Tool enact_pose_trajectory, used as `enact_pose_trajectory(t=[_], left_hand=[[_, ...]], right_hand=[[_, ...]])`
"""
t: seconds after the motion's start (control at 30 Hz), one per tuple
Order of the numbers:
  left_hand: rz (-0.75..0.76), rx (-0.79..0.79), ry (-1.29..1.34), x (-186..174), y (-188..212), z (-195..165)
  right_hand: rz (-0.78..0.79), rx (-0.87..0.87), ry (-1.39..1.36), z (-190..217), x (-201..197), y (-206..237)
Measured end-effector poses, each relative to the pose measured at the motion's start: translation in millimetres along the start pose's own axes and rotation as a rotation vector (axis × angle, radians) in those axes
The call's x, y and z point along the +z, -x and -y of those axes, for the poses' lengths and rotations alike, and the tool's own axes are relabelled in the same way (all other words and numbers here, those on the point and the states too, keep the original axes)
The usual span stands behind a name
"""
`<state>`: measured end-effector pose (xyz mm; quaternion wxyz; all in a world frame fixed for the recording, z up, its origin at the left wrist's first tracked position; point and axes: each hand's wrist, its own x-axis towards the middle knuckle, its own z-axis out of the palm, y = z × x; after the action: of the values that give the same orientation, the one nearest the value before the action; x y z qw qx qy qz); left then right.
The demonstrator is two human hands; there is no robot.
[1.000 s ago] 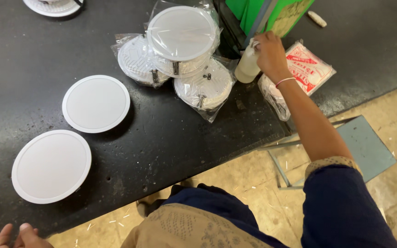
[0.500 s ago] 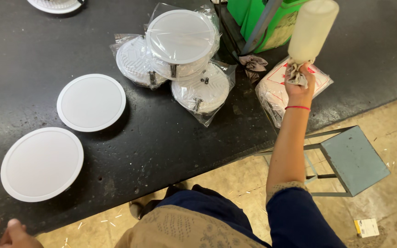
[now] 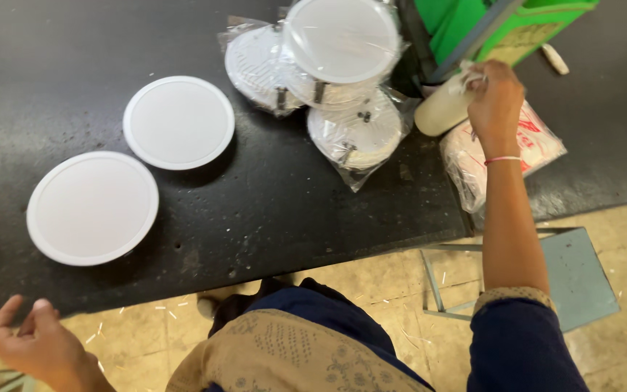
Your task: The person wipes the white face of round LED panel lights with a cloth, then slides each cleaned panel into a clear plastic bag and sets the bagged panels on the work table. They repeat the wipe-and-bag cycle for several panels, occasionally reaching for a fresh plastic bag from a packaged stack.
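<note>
Cream plastic bottle [image 3: 443,109] gripped at its upper end by the right hand [image 3: 495,101], tilted over the black worktop [image 3: 270,210] beside a green box [image 3: 517,29]; bottle top hidden behind the fingers. Left hand [image 3: 34,341] low at the frame's bottom edge, off the table, fingers loosely spread, holding nothing, partly cut off. Two bare round white discs [image 3: 178,122] [image 3: 92,207] lying flat, apart. Three similar discs in clear plastic bags [image 3: 342,65] piled up, overlapping; topmost cropped by the upper edge. Printed plastic packet [image 3: 538,145] partly under the forearm.
</note>
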<state>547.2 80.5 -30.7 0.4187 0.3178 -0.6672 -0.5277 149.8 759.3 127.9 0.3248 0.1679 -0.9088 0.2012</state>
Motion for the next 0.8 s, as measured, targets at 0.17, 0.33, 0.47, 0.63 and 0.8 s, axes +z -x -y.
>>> enact_pose_trajectory(t=[0.17,0.33,0.47,0.63,0.8], left_hand=[[-0.045,0.074,-0.315,-16,-17,8],[0.013,-0.049,-0.015,-3,-44,4],[0.059,-0.15,0.015,19,-64,4],[0.247,-0.405,0.277,35,-88,7],[0.394,-0.407,0.458,34,-106,10]], right_hand=[[0.036,-0.187,0.177,40,10,-17],[0.06,0.311,-0.534,162,10,-23],[0.433,0.087,-1.009,317,82,1],[0.614,0.312,-0.982,482,166,47],[0.428,-0.322,-0.525,549,218,93]])
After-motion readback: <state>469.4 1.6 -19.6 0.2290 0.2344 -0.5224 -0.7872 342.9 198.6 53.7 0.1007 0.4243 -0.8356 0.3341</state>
